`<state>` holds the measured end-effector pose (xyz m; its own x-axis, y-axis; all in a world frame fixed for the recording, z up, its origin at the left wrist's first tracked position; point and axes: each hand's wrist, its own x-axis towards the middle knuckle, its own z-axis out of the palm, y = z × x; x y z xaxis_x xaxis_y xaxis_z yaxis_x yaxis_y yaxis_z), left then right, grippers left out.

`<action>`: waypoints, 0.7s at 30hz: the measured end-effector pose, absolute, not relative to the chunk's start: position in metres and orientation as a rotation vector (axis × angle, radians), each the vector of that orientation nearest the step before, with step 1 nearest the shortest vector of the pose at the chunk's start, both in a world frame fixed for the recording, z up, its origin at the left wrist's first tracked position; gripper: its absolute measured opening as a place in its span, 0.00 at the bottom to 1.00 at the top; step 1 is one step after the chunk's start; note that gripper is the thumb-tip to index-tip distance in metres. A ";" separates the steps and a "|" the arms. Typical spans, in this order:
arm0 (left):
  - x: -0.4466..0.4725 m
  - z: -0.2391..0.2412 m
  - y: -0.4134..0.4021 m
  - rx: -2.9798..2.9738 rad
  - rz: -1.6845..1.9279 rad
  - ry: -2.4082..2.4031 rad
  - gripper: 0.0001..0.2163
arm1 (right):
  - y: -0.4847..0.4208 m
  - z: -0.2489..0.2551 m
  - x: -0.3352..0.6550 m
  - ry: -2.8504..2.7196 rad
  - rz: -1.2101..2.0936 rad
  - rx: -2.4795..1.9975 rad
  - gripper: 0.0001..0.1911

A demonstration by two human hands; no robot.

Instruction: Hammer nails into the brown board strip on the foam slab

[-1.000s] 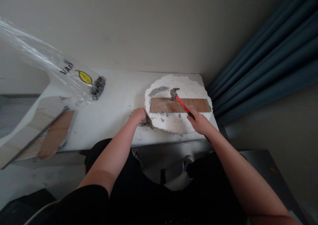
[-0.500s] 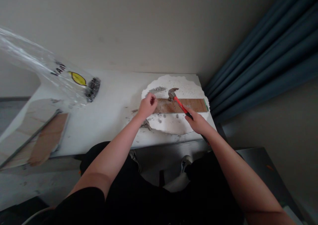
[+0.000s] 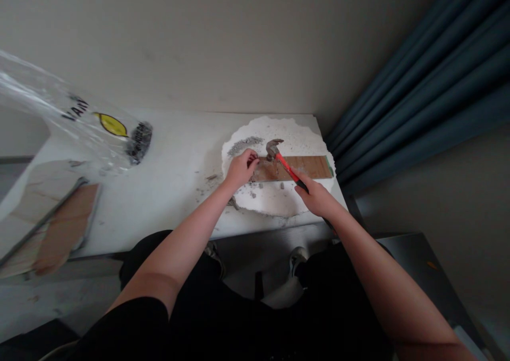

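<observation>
My right hand (image 3: pixel 316 196) grips the red handle of a hammer (image 3: pixel 283 162) whose metal head rests on a brown wooden board (image 3: pixel 308 166). The board lies across a round white foam slab (image 3: pixel 279 201) on the white table (image 3: pixel 175 180). My left hand (image 3: pixel 241 168) is closed in a pinch at the board's left end, next to the hammer head; what its fingers hold is too small to name. Grey crumbs lie scattered on the foam around both hands.
A clear plastic bag (image 3: pixel 87 127) with a yellow mark and black print lies on the table's left part. Wooden boards (image 3: pixel 59 228) lean at the table's left edge. A dark blue curtain (image 3: pixel 418 90) hangs at the right. A wall stands behind the table.
My left hand has risen from the foam's front left edge to the board's left end and closed in a pinch. The hammer and right hand have stayed about where they were.
</observation>
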<state>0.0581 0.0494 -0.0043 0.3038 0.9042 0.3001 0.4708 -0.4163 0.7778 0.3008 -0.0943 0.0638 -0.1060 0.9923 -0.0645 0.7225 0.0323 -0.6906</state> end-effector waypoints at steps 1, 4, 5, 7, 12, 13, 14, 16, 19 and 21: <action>0.058 -0.005 0.049 2.009 1.004 1.218 0.03 | -0.094 0.064 0.301 -1.880 0.822 -1.728 0.33; 0.058 -0.005 0.050 2.005 1.007 1.226 0.03 | -0.095 0.064 0.300 -1.881 0.824 -1.723 0.33; 0.058 -0.005 0.050 2.006 1.006 1.231 0.03 | -0.095 0.064 0.300 -1.882 0.821 -1.726 0.33; 0.059 -0.005 0.051 2.010 1.005 1.240 0.02 | -0.095 0.065 0.300 -1.883 0.811 -1.736 0.33; 0.059 -0.005 0.051 2.024 1.004 1.245 0.02 | -0.095 0.065 0.300 -1.888 0.802 -1.748 0.33; 0.059 -0.005 0.051 2.028 1.005 1.242 0.02 | -0.095 0.065 0.300 -1.886 0.803 -1.749 0.33; 0.059 -0.005 0.051 2.033 1.004 1.238 0.02 | -0.095 0.065 0.300 -1.884 0.804 -1.752 0.33; 0.059 -0.006 0.051 2.045 1.002 1.228 0.03 | -0.095 0.065 0.300 -1.881 0.809 -1.756 0.33; 0.059 -0.006 0.050 2.064 0.994 1.226 0.03 | -0.095 0.065 0.300 -1.886 0.815 -1.756 0.33; 0.059 -0.005 0.050 2.067 0.986 1.232 0.03 | -0.095 0.066 0.300 -1.894 0.817 -1.756 0.33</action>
